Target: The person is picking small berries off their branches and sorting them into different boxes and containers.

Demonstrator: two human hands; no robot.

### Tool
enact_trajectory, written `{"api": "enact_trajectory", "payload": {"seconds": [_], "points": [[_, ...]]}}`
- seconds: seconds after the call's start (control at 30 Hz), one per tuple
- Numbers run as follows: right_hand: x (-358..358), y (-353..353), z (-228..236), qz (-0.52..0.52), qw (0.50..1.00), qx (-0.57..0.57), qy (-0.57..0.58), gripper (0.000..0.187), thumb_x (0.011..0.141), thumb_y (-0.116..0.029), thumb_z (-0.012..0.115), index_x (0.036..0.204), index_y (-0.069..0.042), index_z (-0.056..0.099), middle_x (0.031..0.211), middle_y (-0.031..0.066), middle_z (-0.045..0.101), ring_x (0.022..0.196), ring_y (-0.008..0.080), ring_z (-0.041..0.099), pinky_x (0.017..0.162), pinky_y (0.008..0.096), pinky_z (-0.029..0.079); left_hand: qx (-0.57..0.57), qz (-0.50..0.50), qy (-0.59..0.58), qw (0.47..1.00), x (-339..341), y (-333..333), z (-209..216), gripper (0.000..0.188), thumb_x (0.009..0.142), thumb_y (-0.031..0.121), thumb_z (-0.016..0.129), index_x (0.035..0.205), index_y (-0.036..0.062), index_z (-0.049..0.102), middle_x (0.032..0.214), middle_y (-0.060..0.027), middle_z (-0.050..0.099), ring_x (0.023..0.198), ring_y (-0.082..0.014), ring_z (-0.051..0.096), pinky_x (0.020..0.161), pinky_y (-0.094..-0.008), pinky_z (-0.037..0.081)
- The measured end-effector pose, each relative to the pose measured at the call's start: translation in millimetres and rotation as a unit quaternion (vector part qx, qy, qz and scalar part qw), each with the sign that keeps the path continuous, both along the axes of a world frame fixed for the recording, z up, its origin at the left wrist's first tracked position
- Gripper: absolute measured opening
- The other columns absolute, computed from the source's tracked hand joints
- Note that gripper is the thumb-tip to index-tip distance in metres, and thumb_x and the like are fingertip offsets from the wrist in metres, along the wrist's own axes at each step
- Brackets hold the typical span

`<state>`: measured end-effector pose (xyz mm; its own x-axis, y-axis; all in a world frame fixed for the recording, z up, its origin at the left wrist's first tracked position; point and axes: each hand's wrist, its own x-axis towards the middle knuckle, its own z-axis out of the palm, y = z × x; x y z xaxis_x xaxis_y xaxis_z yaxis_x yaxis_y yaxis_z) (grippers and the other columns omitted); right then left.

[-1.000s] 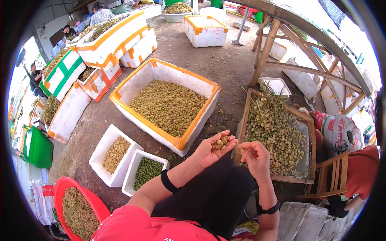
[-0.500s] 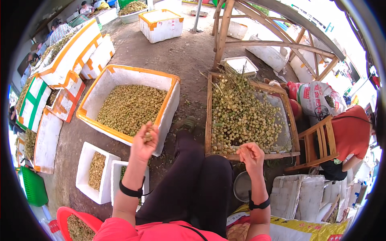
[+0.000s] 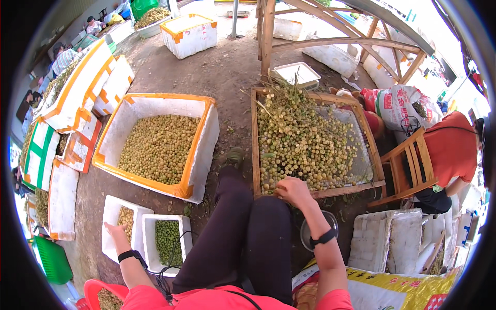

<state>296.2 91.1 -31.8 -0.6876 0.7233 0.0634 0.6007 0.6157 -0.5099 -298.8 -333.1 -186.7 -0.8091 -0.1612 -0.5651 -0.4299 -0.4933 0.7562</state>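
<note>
My left hand (image 3: 114, 230) is over a small white foam box (image 3: 111, 212) of pale yellow-brown round fruits (image 3: 125, 219). Its fingers are apart and I see nothing in it. At the near edge of a wood-framed mesh tray (image 3: 255, 155), my right hand (image 3: 292, 191) bends its fingers down beside the fruits; the fingertips and whatever they hold are hidden. Small round yellowish fruits (image 3: 305, 150) are heaped on this tray, with twigs (image 3: 287, 93) among those at its far end. A large foam box (image 3: 206, 139) with orange tape contains many loose fruits (image 3: 157, 147).
A second small foam box (image 3: 186, 227) contains green fruits. Stacked foam boxes (image 3: 77, 98) line the left side, near a green basket (image 3: 51, 261). A red basin (image 3: 93, 292) stands at lower left. A person in an orange-red shirt (image 3: 449, 150) sits on a wooden chair (image 3: 413, 165) at right.
My left hand, which held several fruits by the large box, has moved down and left over the small box and opened. My right hand has moved left to the tray's near edge.
</note>
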Motion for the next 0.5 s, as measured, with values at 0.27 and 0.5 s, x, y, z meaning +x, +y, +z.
{"api": "enact_trajectory", "payload": {"seconds": [0.27,0.5], "points": [[22,34,-26,-0.062,0.998,-0.026,-0.010,0.012,0.070,-0.006,0.051,0.081,-0.005,0.056,0.067,0.0117,0.055,0.060,0.0258,0.053,0.054,0.0350,0.042,0.026,-0.315,0.137,0.939,169,245,138,0.029,0.083,0.017,0.050,0.110,0.0073,0.048,0.099,-0.0085,0.051,0.089,-0.0160,0.051,0.070,-0.0265,0.045],[51,19,15,-0.162,0.905,-0.290,0.267,0.006,0.075,-0.001,0.055,0.080,-0.002,0.052,0.063,0.0007,0.049,0.056,0.0118,0.044,0.053,0.0256,0.038,0.026,-0.731,0.285,0.619,332,358,218,0.023,0.084,0.017,0.053,0.103,0.0041,0.054,0.089,-0.0034,0.059,0.075,-0.0086,0.056,0.064,-0.0201,0.043]]}}
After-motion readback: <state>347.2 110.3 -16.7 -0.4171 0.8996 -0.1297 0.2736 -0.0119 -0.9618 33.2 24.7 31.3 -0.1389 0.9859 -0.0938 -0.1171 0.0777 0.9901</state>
